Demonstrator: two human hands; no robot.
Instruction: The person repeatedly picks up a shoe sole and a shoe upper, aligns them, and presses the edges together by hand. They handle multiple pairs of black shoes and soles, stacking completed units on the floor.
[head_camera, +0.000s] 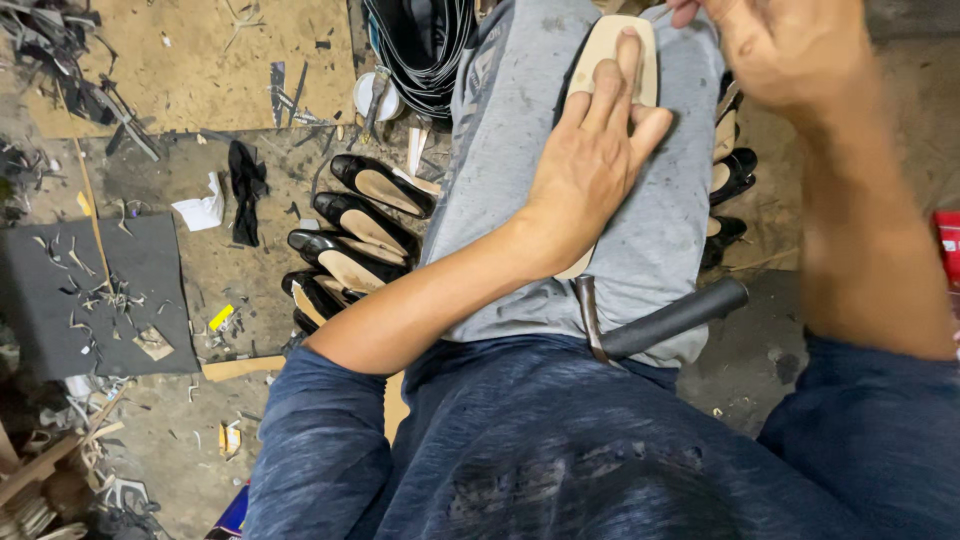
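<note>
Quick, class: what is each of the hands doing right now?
Left hand: open, fingers flat, pressing the tan sole onto the lap.
Right hand: raised, blurred; cannot tell if it holds anything.

The sole (610, 60) lies on the lap (560, 200), lengthwise along the thigh. The left hand (590, 165) rests flat on the sole, fingers over its upper part. The right hand (780, 50) hangs above the sole's far end, to its right. The hammer (660, 320) lies across the lap, nearer the body than the sole. A row of shoes (355, 240) stands on the floor left of the lap; more shoes (735, 175) lie to its right. A coil of straps (425, 45) lies beyond the lap's left edge.
</note>
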